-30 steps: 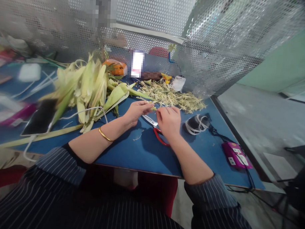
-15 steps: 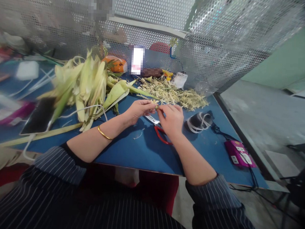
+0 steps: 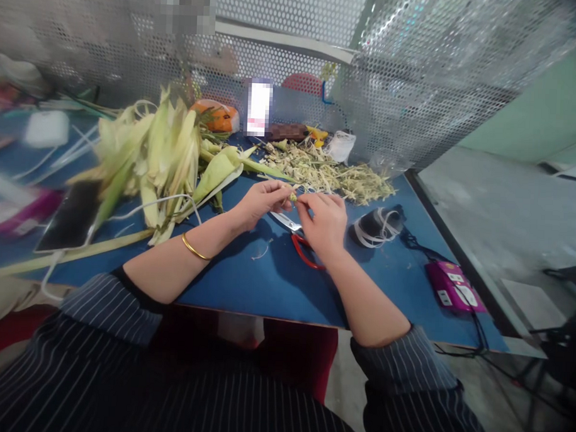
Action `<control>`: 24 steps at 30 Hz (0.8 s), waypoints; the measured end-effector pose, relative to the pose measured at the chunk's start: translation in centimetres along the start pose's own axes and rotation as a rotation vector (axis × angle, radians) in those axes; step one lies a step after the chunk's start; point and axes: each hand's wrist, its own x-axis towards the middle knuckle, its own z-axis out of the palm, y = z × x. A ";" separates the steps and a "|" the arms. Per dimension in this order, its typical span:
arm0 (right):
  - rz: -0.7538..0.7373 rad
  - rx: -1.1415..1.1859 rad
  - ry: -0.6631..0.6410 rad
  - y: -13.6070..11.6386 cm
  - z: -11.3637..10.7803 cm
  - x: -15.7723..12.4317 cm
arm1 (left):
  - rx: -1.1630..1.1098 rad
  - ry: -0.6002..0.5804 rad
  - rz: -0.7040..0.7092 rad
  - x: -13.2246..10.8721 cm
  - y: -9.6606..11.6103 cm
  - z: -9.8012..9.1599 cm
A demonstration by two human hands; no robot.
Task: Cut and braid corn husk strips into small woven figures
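Hands, two of them, meet over the middle of one blue table (image 3: 247, 290). The left hand (image 3: 261, 204) is curled, with thumb and forefinger pinched shut on one small yellow-green leaf piece (image 3: 293, 196) and the other fingers folded loosely towards the palm. The right hand (image 3: 324, 221) takes the same piece from the other side, fingertips closed on it, knuckles up. The leaf piece sits between the two sets of fingertips, clear of the tabletop and near the front edge of the trimmings.

One gold bangle (image 3: 194, 248) circles the left wrist. One pair of scissors (image 3: 300, 240) with red handles lies flat on the table under the right hand, partly hidden by it, blades pointing towards the left hand.

Behind the left hand lies one large heap of long pale green leaves (image 3: 162, 152); they overlap too much to count. Behind the right hand spreads one low pile of shredded trimmings (image 3: 346, 179). One dark spool (image 3: 375, 226) wound with white bands stands just right of the right hand. Farther right, one pink device (image 3: 451, 292) lies near the table's edge. One dark phone (image 3: 72, 217) rests at the left, and one white cable (image 3: 160, 202) loops beside it across the leaves. One perforated metal screen (image 3: 415, 88) walls the back and right of the table.
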 end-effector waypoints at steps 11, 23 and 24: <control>0.069 0.124 0.033 -0.5 -0.1 0.2 | -0.046 0.001 -0.133 0.2 0.5 -1.1; 0.062 0.135 -0.019 -0.3 0.7 -0.2 | 0.188 -0.096 -0.037 0.8 -0.1 -1.7; 0.058 0.143 -0.009 -0.3 0.7 -0.2 | 0.194 -0.102 -0.045 0.8 -0.1 -1.8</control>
